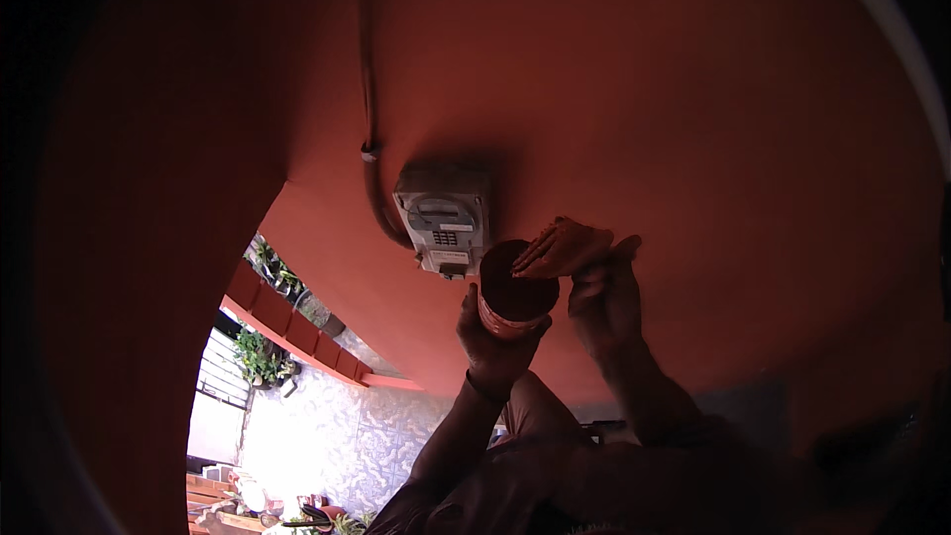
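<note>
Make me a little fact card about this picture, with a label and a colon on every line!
Left hand: holds a round red-and-white tub
Right hand: holds a flat reddish-brown tool, probably a paintbrush, its tip over the tub's mouth
Background: smooth red-orange wall
On the wall: boxy grey keypad unit; long reddish-brown pipe
Lower left: leafy green plants; pale patterned floor

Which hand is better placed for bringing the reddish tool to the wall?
Probably the right hand: it holds the reddish tool over the open container, while the left hand is occupied supporting that container.
</note>
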Demonstrator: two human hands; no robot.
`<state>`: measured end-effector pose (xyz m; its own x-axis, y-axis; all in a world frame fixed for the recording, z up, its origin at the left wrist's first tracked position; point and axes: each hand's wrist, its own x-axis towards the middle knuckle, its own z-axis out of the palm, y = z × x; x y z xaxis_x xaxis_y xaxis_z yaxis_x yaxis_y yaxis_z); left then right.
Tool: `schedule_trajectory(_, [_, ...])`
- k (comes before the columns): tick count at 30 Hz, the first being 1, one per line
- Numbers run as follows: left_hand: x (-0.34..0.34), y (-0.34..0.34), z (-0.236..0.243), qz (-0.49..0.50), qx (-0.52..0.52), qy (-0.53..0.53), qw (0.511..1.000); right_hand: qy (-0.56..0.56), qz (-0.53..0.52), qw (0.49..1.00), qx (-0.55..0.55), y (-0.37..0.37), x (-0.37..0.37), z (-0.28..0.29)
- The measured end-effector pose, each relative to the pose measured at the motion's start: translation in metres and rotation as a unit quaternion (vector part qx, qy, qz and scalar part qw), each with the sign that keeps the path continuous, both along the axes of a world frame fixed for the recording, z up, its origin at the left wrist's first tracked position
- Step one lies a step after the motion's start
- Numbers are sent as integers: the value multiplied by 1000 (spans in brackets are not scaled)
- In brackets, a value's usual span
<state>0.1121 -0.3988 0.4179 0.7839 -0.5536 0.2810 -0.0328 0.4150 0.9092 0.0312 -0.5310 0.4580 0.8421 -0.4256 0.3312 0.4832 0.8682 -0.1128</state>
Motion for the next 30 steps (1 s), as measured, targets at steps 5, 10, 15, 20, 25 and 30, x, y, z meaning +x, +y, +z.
schedule_trajectory(5, [21, -15, -26, -298, -303, 439, 792, -51, 6, 999, -4, -8, 5, 22])
schedule_trajectory(10, [6, -14, -18, -343, -304, 470, 754, -135, -49, 989, 30, -58, 7, 43])
schedule_trajectory(15, [-4, 3, -47, -340, -280, 457, 773, -100, -371, 920, -73, -111, -13, 106])
schedule_trajectory(20, [-19, 13, -48, -335, -265, 493, 758, -20, -670, 724, -160, -157, -31, 164])
schedule_trajectory(25, [-24, 18, -57, -371, -269, 485, 745, -20, -750, 625, -216, -194, -29, 179])
schedule_trajectory(30, [-24, 46, -75, -365, -272, 473, 754, -77, -856, 451, -242, -226, -60, 179])
